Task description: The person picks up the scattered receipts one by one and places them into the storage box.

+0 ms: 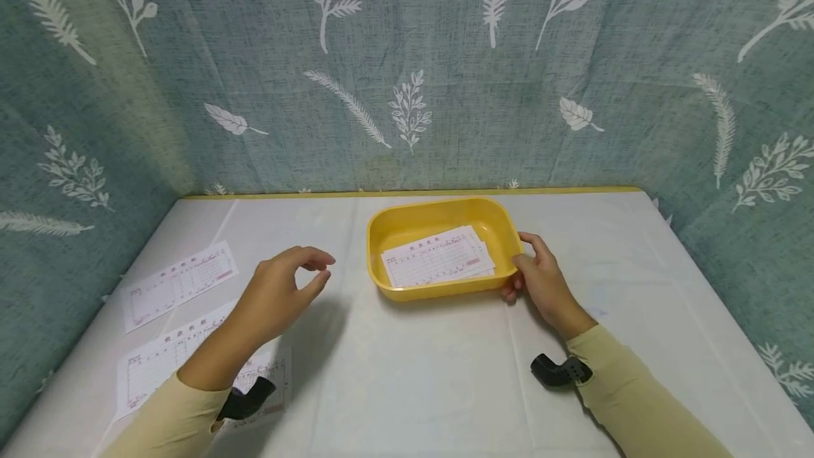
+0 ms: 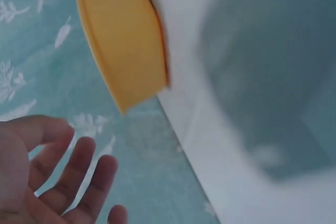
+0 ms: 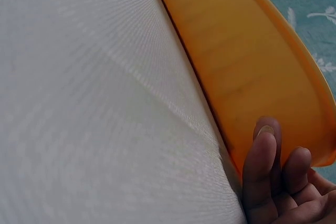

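Note:
A shallow yellow plastic basket (image 1: 439, 292) sits on the table, with a small pile of printed paper slips (image 1: 439, 260) inside. My right hand (image 1: 543, 281) grips its right end, thumb at the rim and fingers against the outer wall (image 3: 236, 66). To the left of the basket, my left hand (image 1: 280, 295) is held above the table with nothing in it. Its thumb and index finger are bent toward each other with a gap between, and the other fingers (image 2: 79, 161) are loosely curved.
More printed slips lie at the left: one farther back (image 1: 181, 285), one nearer (image 1: 155, 366), and another (image 1: 273, 373) partly under my left forearm. A white cloth (image 1: 420, 380) covers the table. Leaf-patterned green curtains (image 1: 407, 76) enclose the back and sides. Each wrist wears a black strap.

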Motion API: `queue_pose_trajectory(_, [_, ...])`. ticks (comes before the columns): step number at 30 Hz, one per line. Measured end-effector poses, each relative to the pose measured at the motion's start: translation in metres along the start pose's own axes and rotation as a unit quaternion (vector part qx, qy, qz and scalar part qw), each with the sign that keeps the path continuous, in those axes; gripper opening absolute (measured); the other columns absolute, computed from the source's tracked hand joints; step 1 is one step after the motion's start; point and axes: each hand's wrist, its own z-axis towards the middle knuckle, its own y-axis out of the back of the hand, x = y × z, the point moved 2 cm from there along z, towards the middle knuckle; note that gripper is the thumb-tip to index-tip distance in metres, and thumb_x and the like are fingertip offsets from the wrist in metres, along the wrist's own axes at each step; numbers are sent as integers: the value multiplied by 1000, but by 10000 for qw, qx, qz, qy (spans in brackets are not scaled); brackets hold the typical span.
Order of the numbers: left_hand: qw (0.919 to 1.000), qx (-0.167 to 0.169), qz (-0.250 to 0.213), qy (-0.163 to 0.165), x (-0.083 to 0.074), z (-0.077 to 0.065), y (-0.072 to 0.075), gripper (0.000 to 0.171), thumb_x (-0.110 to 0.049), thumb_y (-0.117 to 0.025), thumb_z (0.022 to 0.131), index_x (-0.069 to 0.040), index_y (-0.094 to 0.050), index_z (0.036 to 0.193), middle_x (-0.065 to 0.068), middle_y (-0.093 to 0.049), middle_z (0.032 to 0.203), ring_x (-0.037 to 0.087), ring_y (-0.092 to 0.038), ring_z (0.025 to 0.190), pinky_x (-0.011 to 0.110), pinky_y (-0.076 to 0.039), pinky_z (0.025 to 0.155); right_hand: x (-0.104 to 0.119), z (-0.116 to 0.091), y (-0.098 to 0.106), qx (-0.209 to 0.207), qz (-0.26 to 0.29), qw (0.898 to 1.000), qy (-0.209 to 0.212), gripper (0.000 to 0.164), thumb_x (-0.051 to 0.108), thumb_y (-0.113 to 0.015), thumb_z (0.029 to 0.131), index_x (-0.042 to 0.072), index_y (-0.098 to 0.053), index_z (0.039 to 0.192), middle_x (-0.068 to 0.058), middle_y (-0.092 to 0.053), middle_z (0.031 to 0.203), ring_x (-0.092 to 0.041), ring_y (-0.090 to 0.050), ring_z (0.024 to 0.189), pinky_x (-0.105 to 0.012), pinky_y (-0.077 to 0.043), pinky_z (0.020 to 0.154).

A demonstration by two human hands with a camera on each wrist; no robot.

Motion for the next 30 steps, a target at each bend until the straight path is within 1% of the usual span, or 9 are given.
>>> queue_pose_trajectory(5, [9995, 250, -20, 203, 17, -24, 6, 18, -14, -75, 89, -15, -72, 106, 2, -71, 99, 22, -66, 96, 45, -49, 83, 1, 0, -1, -20, -16, 10000, -5, 49, 10, -39, 100, 10, -29, 148, -1, -47, 58, -19, -60, 50, -33, -55, 53])
queue_pose_trajectory(8, [9982, 537, -49, 249, 27, -35, 7, 17, -15, -78, 86, -15, -73, 102, 0, -70, 95, 18, -64, 92, 43, -50, 81, 1, 0, 0, -43, -18, 10000, -13, 50, 9, -39, 100, 10, -29, 149, -1, -48, 57, -19, -60, 50, -33, -55, 53])
queue_pose_trajectory(11, [9944, 992, -16, 374, 38, -42, 10, 17, -18, -80, 84, -18, -72, 98, -3, -67, 92, 15, -61, 90, 36, -49, 77, 1, -1, 0, -36, 11, 10000, -10, 50, 9, -39, 100, 10, -28, 149, 0, -48, 57, -18, -60, 49, -32, -55, 53])
queue_pose_trajectory(15, [9840, 1707, 102, 502, 51, -49, 16, 20, -24, -82, 81, -22, -69, 96, -6, -62, 89, 13, -57, 88, 27, -46, 73, 1, -2, -1, -28, 44, 10000, -37, 49, 9, -39, 101, 8, -28, 149, -1, -47, 57, -18, -59, 49, -32, -54, 52])
queue_pose_trajectory(18, [9771, 2051, 153, 540, 59, -53, 22, 21, -27, -83, 80, -23, -68, 95, -7, -60, 87, 11, -54, 85, 25, -45, 71, 1, -2, -1, -18, 37, 10000, -52, 49, 9, -38, 101, 7, -28, 149, -1, -47, 57, -18, -59, 49, -31, -54, 53])
queue_pose_trajectory(20, [9750, 2133, 221, 577, 64, -56, 26, 22, -28, -83, 80, -22, -67, 93, -6, -58, 84, 10, -52, 81, 24, -43, 68, 1, -2, -1, -18, 41, 10000, -30, 48, 9, -38, 101, 8, -28, 148, -1, -46, 57, -18, -59, 49, -31, -54, 53])
queue_pose_trajectory(23, [9714, 2244, 253, 732, 72, -59, 29, 24, -30, -84, 79, -22, -66, 92, -5, -55, 81, 9, -48, 76, 24, -41, 65, 2, -1, -1, -13, 30, 10000, -1, 48, 10, -38, 101, 9, -29, 148, -1, -46, 57, -18, -59, 49, -31, -54, 53])
queue_pose_trajectory(27, [9648, 2463, 221, 891, 81, -63, 28, 28, -33, -86, 76, -20, -64, 88, -4, -52, 78, 8, -45, 72, 24, -38, 62, 1, 0, -1, -39, -15, 10000, -27, 49, 10, -38, 100, 10, -28, 149, -1, -47, 57, -19, -59, 49, -32, -54, 53])
queue_pose_trajectory(30, [9621, 2575, 179, 882, 85, -63, 26, 32, -34, -88, 73, -20, -62, 85, -4, -52, 76, 8, -45, 70, 24, -37, 61, 0, 0, 0, -59, -4, 10000, -43, 50, 9, -38, 100, 10, -28, 149, -1, -47, 57, -18, -59, 49, -32, -55, 52])
